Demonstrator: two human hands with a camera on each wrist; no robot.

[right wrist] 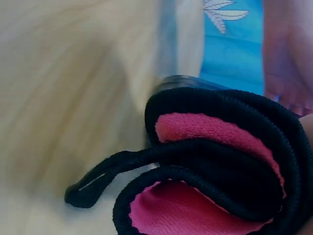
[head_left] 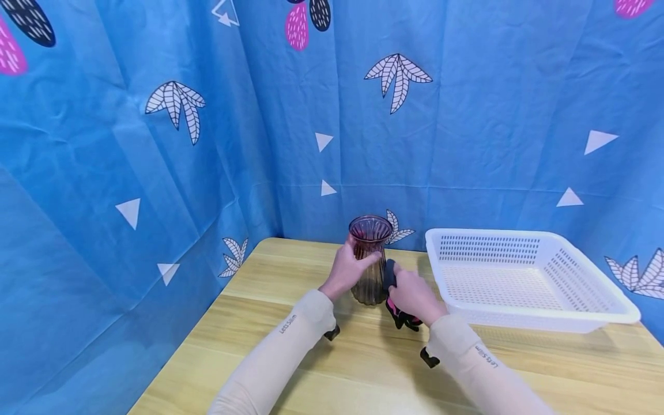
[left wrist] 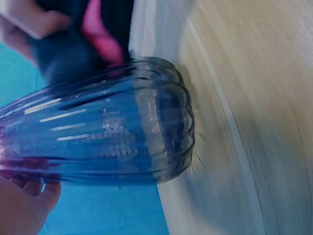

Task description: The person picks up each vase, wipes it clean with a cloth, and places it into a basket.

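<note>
A ribbed, see-through glass vase (head_left: 368, 285) with a flared rim stands upright on the wooden table. My left hand (head_left: 349, 268) grips it from the left, near its neck, with the thumb across the front. On its right side, my right hand (head_left: 414, 293) holds a folded black and pink cloth (right wrist: 195, 208) against the glass. The cloth has a black edge and a hanging loop (right wrist: 93, 188). In the left wrist view, the vase's scalloped base (left wrist: 171, 122) sits at the tabletop, and the cloth overlaps its side.
A white plastic basket (head_left: 519, 317) with slotted walls stands on the table (head_left: 363, 369) to the right of my right hand. Behind the table hangs a blue curtain (head_left: 467, 144) with leaf and triangle prints. Another stretch of it runs along the table's left edge.
</note>
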